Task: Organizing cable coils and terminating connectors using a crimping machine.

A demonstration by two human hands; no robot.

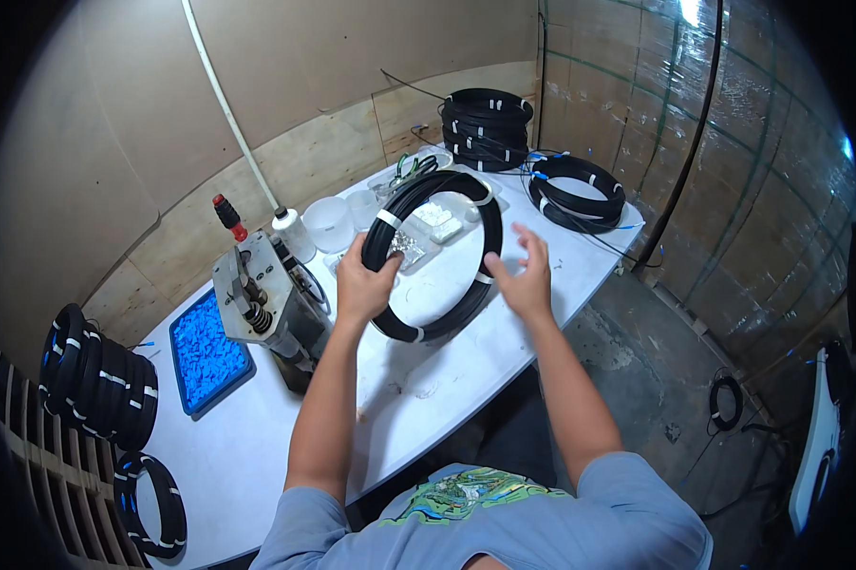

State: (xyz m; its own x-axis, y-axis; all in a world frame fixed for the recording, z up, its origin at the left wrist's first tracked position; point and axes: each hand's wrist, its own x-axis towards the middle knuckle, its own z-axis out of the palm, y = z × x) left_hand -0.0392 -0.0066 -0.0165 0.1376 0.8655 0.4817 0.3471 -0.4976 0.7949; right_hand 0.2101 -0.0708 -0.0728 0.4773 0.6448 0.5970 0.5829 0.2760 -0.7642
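Plywood walls and a foil-wrapped partition enclose a white worktop (428, 380). Left hand (363, 285) grips a black cable coil (437, 256), fingers (378, 258) curled shut around its left side, holding the ring tilted just above the surface. Right hand (525, 275) hovers beside the coil's right edge, fingers spread open, holding nothing. White ties bind the loops, so the coil looks light, springy and fairly stiff; gripping at a tie seems safest. Left of the fingers stand a metal machine (262, 299) and a blue tray (206, 351). Beyond the fingers sit stacked coils (487, 128).
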